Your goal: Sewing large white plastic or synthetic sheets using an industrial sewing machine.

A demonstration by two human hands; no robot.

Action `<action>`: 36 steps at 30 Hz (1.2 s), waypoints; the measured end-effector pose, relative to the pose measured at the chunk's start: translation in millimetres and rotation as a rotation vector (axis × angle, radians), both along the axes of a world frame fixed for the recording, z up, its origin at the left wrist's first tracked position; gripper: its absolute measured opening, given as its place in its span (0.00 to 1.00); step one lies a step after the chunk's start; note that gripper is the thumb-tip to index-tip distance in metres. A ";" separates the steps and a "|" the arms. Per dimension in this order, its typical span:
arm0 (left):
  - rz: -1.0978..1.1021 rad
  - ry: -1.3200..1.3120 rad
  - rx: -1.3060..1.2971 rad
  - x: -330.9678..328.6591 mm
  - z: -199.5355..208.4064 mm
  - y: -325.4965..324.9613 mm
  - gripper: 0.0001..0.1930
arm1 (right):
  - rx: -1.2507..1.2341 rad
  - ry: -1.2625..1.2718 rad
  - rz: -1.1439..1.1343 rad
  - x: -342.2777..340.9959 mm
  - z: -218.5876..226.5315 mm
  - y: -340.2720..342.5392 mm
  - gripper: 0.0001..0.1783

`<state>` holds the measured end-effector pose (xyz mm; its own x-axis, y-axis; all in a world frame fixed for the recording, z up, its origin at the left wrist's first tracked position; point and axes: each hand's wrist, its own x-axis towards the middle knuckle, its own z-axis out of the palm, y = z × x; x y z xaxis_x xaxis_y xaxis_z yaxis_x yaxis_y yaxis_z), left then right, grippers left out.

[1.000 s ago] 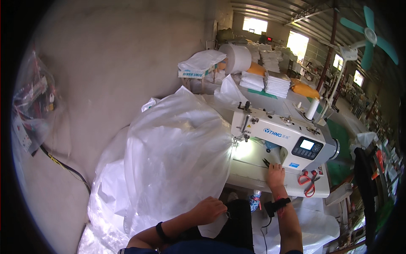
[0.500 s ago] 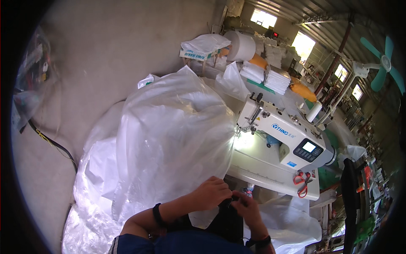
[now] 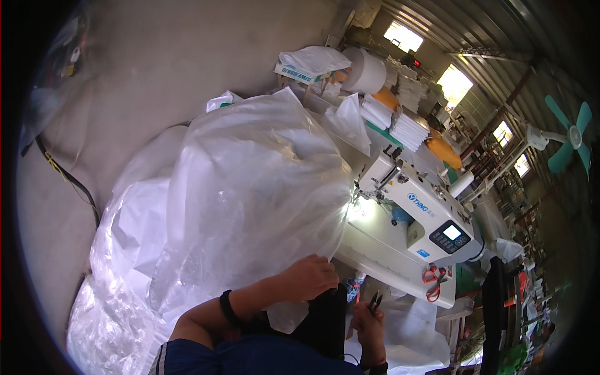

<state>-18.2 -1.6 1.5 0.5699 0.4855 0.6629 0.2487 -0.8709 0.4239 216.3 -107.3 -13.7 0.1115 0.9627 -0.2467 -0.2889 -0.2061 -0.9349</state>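
White sheeting (image 3: 250, 181) bulges beside the sewing machine (image 3: 417, 200), covering part of the table (image 3: 387, 253), while the left hand (image 3: 312, 277) curls at its lower edge, grip unclear, and the right hand (image 3: 369, 322), apart, clasps upraised dark snips (image 3: 375, 303).

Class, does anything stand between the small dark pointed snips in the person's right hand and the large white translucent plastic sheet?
Yes: across the picture, the person's bare left hand lies between the snips and the lower right part of the sheet; their separation in depth cannot be judged.
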 end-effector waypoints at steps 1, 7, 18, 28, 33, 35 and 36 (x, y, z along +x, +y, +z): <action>-0.013 0.006 -0.001 -1.8 2.3 2.2 0.03 | -0.058 -0.199 -0.060 -2.7 -0.2 0.8 0.05; 0.033 0.145 0.095 6.0 9.2 20.0 0.02 | 0.043 -0.353 -0.004 -1.8 -9.3 -1.8 0.09; -0.086 0.020 -0.290 42.6 56.3 17.1 0.03 | 0.159 -0.357 0.128 -12.3 -5.3 -11.8 0.12; -0.113 0.138 -0.469 76.2 80.3 -6.8 0.05 | 0.308 -0.128 -0.100 -2.7 -12.9 -9.4 0.10; -0.174 0.107 -0.592 85.6 77.9 -8.7 0.07 | 0.481 -0.197 -0.102 6.4 -9.5 -7.0 0.09; -0.194 0.052 -0.645 86.3 73.9 -6.3 0.09 | 0.433 -0.147 -0.106 10.1 -14.1 -8.6 0.13; -0.219 0.056 -0.718 84.7 72.3 -4.8 0.13 | 0.433 -0.144 -0.108 11.7 -14.6 -9.3 0.13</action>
<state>66.5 -6.3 73.8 0.7267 0.6592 0.1933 0.1399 -0.4175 0.8978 228.0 -116.6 -28.3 0.2205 0.9545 0.2009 -0.1486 0.2364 -0.9602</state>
